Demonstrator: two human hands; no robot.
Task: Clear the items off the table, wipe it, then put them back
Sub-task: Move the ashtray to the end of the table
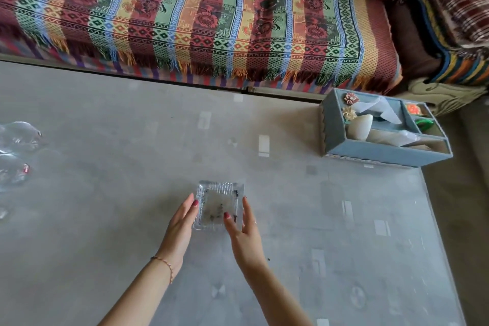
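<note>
Presently a clear glass dish (218,205), roughly square and ribbed, with dark specks inside, sits on the grey table (105,219) directly between the two hands. The left hand (180,222) lies against the dish's left edge with fingers straight and together, fingertips reaching towards its far corner. The right hand (244,225) flanks the right edge, fingers straight along that side and the thumb crossing onto the near part of the dish; contact looks likely on both sides, though a firm hold cannot be confirmed. Neither hand is curled round anything. The dish's slightly longer axis runs away from the person, parallel to both sets of fingers, so the two hands are equally near and bracket it symmetrically. In my judgement the coming move turns on that bracket: pressing inward from both sides should allow a level lift, and tilting risks spilling the specks. Beyond the right hand, further out and to its right, a blue organiser box (381,153) with tissue and small ornaments stands at the table's corner. Well out from the left hand, clear glass pieces (18,137) rest near the table's left margin. A patterned sofa cover (185,21) lies past the far edge.
</note>
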